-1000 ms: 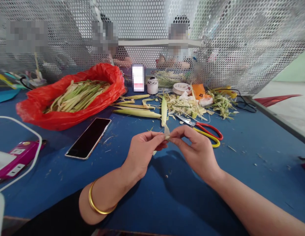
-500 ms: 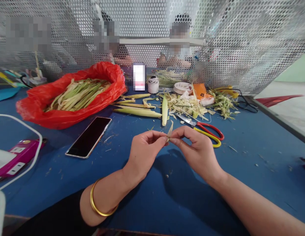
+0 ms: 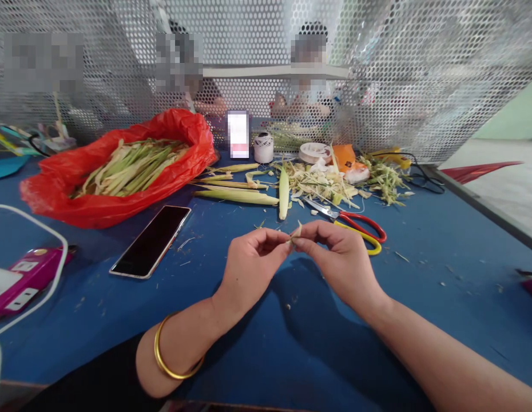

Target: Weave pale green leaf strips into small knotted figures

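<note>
Fingertips together, my left hand (image 3: 251, 266) and my right hand (image 3: 344, 266) pinch a small pale strip of corn husk (image 3: 297, 230) between them above the blue table (image 3: 249, 366). A short tip of the strip sticks up between the fingers; the rest is hidden by them. Just beyond the hands lies a green-yellow husk leaf (image 3: 284, 194), pointing away from me. More husk leaves (image 3: 240, 197) lie flat to its left. Scissors (image 3: 362, 223) with one red and one yellow handle rest behind my right hand, blades partly open.
A red plastic bag (image 3: 115, 214) full of husk leaves stands at the back left, a dark phone (image 3: 151, 241) in front of it. Husk scraps (image 3: 320, 182), a thread spool (image 3: 263, 149) and a lit phone (image 3: 238, 134) line the back, before a perforated screen (image 3: 257, 34). A magenta power strip (image 3: 32, 280) lies left.
The husk strip's upright tip has become shorter and bent over between my fingers. Both hands stay pinched together in nearly the same place; the view has shifted slightly.
</note>
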Demonstrator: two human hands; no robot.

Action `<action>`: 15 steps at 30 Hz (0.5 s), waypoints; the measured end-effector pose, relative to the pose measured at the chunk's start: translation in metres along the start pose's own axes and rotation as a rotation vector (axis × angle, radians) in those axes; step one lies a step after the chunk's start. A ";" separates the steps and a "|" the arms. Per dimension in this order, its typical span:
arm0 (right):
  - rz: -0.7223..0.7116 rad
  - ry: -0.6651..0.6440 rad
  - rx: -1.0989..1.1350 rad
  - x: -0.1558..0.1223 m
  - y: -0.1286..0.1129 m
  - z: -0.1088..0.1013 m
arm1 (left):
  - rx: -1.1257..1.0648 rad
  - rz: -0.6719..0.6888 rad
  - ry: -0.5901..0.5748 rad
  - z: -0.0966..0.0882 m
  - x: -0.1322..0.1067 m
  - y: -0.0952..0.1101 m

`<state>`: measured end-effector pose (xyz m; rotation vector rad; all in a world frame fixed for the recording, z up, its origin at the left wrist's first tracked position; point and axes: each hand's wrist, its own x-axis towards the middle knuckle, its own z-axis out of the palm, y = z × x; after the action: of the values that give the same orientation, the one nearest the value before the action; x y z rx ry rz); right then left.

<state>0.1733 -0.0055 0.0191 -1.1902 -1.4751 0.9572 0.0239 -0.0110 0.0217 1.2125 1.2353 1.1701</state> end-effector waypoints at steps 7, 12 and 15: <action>-0.037 -0.020 -0.080 0.003 -0.005 -0.004 | -0.015 -0.045 -0.060 -0.004 0.006 0.003; 0.111 0.009 0.145 0.001 -0.001 0.001 | -0.211 -0.173 -0.067 0.000 0.004 0.000; 0.166 0.033 0.274 -0.001 0.002 0.006 | -0.262 -0.181 -0.026 0.002 0.002 -0.004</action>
<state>0.1676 -0.0057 0.0154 -1.1325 -1.1878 1.2047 0.0259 -0.0087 0.0177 0.8999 1.1082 1.1383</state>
